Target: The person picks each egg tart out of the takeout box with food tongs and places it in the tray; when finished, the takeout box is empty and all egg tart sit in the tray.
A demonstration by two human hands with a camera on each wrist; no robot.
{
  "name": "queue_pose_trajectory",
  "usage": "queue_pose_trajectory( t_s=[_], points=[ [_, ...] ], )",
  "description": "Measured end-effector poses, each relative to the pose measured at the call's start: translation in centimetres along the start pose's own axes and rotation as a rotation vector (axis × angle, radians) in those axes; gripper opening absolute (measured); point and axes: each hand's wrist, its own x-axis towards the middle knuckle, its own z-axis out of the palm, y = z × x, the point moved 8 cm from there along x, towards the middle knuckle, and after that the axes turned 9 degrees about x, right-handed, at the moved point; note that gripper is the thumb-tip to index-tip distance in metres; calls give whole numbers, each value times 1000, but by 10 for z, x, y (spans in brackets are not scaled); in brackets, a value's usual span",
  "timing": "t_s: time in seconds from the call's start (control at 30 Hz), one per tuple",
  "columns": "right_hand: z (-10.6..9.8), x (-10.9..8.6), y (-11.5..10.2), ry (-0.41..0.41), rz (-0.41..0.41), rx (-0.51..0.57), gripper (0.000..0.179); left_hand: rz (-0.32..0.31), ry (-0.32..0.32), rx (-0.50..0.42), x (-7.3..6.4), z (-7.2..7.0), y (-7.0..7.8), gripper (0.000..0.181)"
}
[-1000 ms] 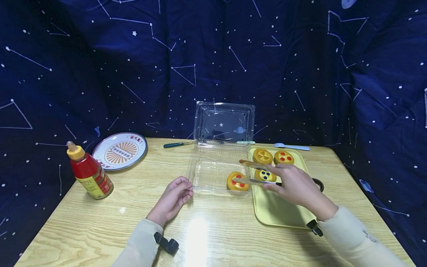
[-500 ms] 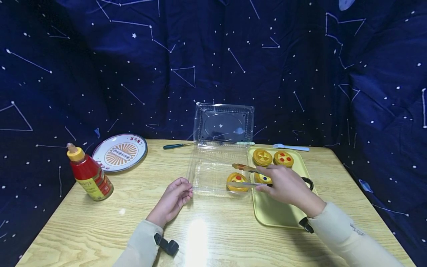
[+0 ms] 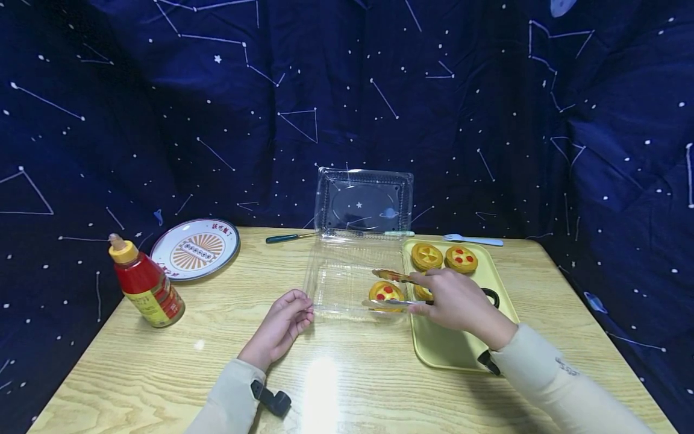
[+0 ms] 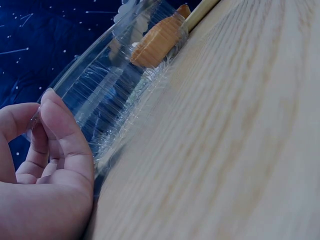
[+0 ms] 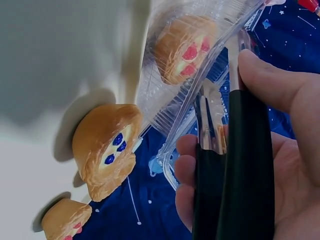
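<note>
A clear plastic clamshell box (image 3: pixel 341 283) stands with its lid (image 3: pixel 364 202) raised at the back. My left hand (image 3: pixel 284 319) pinches its front left corner between thumb and fingers, seen closely in the left wrist view. My right hand (image 3: pixel 458 301) grips metal tongs (image 5: pixel 245 165) by their black handles. The tong arms are spread, one behind and one in front of an egg tart with red toppings (image 3: pixel 386 291) in the box's front right corner. Whether they touch it, I cannot tell. Partly under my right hand sits a tart with blue toppings (image 5: pixel 107 145).
The yellow tray (image 3: pixel 447 355) at right also holds a plain-topped tart (image 3: pixel 426 256) and another red-topped tart (image 3: pixel 461 259). Behind lie a pale blue fork (image 3: pixel 473 240) and a dark-handled utensil (image 3: pixel 283 239). A plate (image 3: pixel 196 248) and a red sauce bottle (image 3: pixel 147 283) stand at left.
My right hand has moved left with the tongs, from in front of the tray tarts to the box, so their tips now flank the red-topped tart. My left hand has stayed in place.
</note>
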Motion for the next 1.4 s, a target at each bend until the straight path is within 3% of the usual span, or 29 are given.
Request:
queue_pose_trajectory(
  t_s=[0.6, 1.13, 1.4],
  points=[
    [14, 11, -5, -78, 17, -22, 64, 9, -22, -6, -1, 1, 1, 7],
    [14, 16, -8, 69, -17, -10, 56, 12, -22, -12, 0, 1, 1, 6],
    [13, 13, -5, 34, 8, -30, 67, 8, -17, -9, 1, -1, 0, 6]
  ],
)
